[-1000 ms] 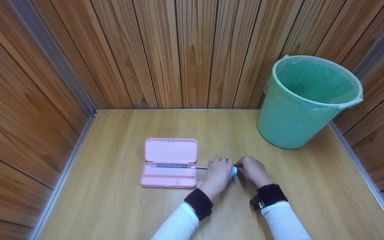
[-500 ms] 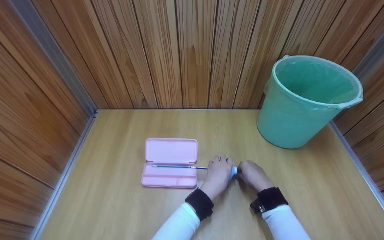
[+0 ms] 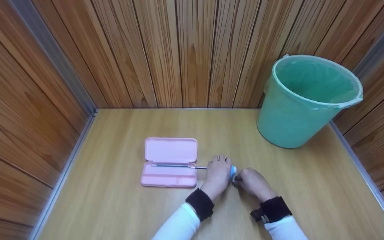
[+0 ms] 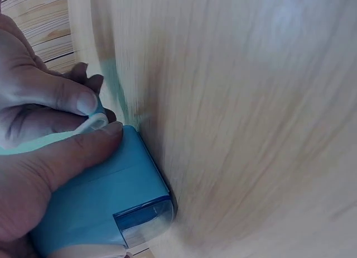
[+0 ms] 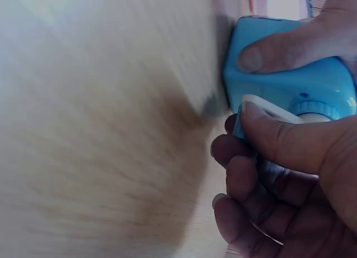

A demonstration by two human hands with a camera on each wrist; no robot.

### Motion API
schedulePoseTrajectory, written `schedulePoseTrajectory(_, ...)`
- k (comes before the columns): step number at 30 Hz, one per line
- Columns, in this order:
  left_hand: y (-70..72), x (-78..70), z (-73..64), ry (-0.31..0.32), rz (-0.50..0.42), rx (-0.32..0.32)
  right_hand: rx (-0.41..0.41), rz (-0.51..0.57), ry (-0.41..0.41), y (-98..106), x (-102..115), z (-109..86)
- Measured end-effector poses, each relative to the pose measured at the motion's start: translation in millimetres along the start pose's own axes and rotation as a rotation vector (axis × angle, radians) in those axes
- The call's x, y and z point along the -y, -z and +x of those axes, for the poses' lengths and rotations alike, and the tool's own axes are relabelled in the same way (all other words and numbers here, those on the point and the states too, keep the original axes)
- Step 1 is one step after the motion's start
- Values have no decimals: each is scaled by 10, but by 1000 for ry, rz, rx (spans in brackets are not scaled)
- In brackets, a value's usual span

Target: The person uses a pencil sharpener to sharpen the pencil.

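Note:
Under my left hand is a blue crank pencil sharpener, gripped from above and held against the table. In the left wrist view its clear window shows at the lower end. My right hand pinches the small knob of the white crank arm between thumb and fingers, on the sharpener's right side. A thin dark pencil stretches leftward from beneath my left hand, over the open pink pencil case. The pencil's right end is hidden by the left hand.
A green bin with a plastic liner stands at the back right. Wood-panelled walls close off the back and both sides of the table.
My right hand has moved toward me, swinging the crank knob to the near side of the sharpener. The left hand, pencil and pink case have stayed almost still.

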State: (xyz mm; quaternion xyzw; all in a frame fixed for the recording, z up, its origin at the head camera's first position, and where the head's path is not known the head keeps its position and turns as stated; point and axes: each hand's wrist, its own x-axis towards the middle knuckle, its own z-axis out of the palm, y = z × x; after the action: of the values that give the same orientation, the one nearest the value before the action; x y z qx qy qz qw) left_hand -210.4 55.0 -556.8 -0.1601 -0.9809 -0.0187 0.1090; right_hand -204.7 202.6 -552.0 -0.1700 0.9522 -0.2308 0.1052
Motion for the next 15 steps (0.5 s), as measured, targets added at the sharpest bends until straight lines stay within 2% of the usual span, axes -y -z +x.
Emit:
schedulePoseTrajectory(4, 8, 3, 0, 3, 11, -17, -11, 17, 73, 40, -24, -35)
schedulePoseTrajectory(7, 18, 9, 3, 2, 9, -8, 3, 35, 70, 59, -11, -65)
schedulePoseTrajectory(11, 26, 10, 12, 1, -4, 24, 40, 52, 4, 78, 33, -126)
schedulePoseTrajectory(15, 28, 6, 7, -1, -5, 29, 38, 31, 45, 136, 58, -192)
